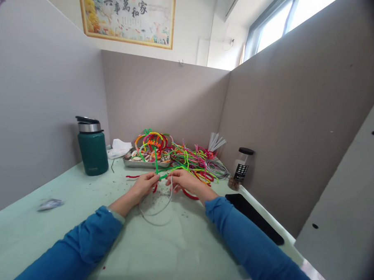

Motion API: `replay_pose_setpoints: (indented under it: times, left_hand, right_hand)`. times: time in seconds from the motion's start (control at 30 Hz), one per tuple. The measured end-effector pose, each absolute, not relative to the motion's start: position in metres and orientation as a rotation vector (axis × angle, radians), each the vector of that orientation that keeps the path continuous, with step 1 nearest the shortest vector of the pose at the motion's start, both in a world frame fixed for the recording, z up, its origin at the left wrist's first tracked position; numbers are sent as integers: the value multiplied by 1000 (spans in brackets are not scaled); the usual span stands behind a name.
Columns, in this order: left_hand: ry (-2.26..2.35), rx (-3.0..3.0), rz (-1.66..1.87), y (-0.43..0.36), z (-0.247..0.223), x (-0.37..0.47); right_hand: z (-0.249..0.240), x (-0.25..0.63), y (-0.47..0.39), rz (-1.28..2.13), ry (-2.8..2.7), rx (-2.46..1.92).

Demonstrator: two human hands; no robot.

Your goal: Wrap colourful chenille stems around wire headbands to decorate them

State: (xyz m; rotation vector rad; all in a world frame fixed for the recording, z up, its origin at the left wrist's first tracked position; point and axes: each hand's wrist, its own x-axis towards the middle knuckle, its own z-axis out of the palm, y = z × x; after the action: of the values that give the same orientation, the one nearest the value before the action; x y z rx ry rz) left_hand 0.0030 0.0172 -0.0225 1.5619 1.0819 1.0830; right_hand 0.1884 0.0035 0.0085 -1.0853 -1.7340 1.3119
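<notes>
My left hand (pixel 146 184) is closed, fingertips pinching a green pipe cleaner (pixel 156 159) that stands up above the hand and also bends across toward the right. Close beside it, my right hand (pixel 184 181) has its fingers pinched on a thin pale grey wire (pixel 158 224). This wire hangs in a wide loop over the table between both hands; its other end disappears by the left hand. A red pipe cleaner (pixel 132 177) shows to the left of the left fingers. The exact contact at the fingertips is small and partly hidden.
Behind the hands lie a metal tray (pixel 147 164) with colourful ring shapes and a heap of pipe cleaners (pixel 189 156). Coiled grey wire (pixel 217 169) is alongside. A green bottle (pixel 92 152) stands left; a jar (pixel 240 169) and black phone-like slab (pixel 254 217) are right. Partitions enclose the table.
</notes>
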Motion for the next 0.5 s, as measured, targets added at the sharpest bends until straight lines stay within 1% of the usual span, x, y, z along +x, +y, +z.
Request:
replay_pose_setpoints:
  times: [0.07,0.17,0.33,0.5]
  left_hand:
    - [1146,1559,1049,19,-24,3]
    - [1216,1576,1007,21,-27,3]
    - [1155,1585,956,19,-27,6]
    - [1118,1528,916,14,-24,7]
  right_hand:
    - [-11,176,10,1389,-1497,-926]
    - [-33,164,8,1410,-1549,-799]
    - [-46,159,6,1154,-1533,-917]
    - [-50,159,10,986,-1580,-883]
